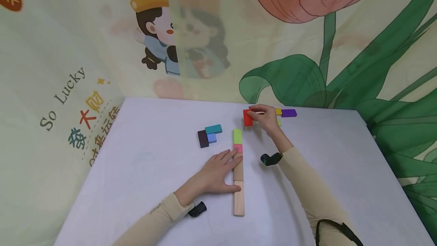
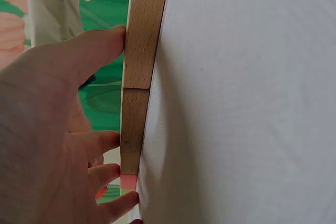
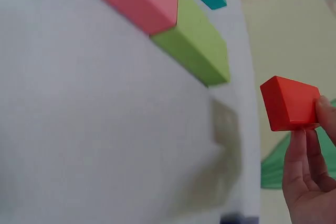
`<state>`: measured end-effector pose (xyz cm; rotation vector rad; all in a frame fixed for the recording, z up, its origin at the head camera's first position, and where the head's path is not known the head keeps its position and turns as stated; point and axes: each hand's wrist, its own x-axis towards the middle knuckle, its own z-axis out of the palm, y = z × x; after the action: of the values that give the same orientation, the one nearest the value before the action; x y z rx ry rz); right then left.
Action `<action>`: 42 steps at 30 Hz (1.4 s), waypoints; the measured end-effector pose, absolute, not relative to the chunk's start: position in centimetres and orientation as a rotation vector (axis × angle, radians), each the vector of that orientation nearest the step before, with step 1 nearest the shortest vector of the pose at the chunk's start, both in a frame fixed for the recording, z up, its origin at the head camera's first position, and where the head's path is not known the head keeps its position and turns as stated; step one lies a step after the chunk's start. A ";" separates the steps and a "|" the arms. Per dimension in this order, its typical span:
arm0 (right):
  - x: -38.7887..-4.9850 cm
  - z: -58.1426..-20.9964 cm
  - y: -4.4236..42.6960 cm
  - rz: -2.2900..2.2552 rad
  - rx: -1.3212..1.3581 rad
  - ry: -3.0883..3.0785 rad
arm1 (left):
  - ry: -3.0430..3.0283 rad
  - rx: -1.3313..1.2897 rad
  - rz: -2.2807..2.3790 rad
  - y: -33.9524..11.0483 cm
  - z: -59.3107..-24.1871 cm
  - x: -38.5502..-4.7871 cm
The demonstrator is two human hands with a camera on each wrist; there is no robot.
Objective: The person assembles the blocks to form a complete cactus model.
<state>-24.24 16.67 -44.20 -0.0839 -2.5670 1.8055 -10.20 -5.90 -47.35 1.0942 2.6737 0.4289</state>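
Observation:
My right hand (image 1: 268, 120) pinches a red block (image 1: 247, 118) between thumb and fingers. In the right wrist view the red block (image 3: 291, 103) is held above the table, apart from the light green block (image 3: 197, 40). A straight row of blocks runs up the middle: two bare wooden blocks (image 1: 239, 200), a pink block (image 1: 238, 148) and, at the far end, the light green block (image 1: 237, 136). My left hand (image 1: 215, 172) lies spread along this row, its fingers extended. In the left wrist view its thumb and fingertips touch the side of the wooden blocks (image 2: 139, 40).
Left of the row, a dark block (image 1: 203, 139), a teal block (image 1: 213, 129) and a blue block (image 1: 211, 138) lie together. Behind my right hand are a yellow block (image 1: 278, 112), a purple block (image 1: 289, 113) and a partly hidden green one. A printed curtain (image 1: 205, 82) borders the white table (image 1: 143, 185).

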 end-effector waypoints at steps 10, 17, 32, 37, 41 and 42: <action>-26.2 -45.6 13.5 1.849 -0.227 -2.653 | 2.663 1.091 0.442 -5.9 -47.3 -10.2; -25.8 -46.8 13.4 1.843 -0.199 -2.740 | 2.658 1.084 0.430 -6.0 -47.2 -10.0; -25.3 -47.1 13.8 1.661 -0.079 -2.826 | 2.669 1.098 0.407 -5.9 -47.3 -10.0; -25.3 -46.7 13.9 1.655 -0.096 -2.831 | 2.665 1.092 0.407 -5.9 -47.3 -10.0; -25.4 -45.6 14.8 1.582 -0.165 -2.773 | 2.676 1.099 0.419 -5.9 -47.3 -10.0; -25.4 -45.3 15.4 1.527 -0.174 -2.762 | 2.678 1.102 0.421 -5.9 -47.4 -9.9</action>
<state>-25.38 15.39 -45.28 -0.1744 -2.7624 1.5270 -9.93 -5.93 -47.38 1.1015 2.6776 0.4215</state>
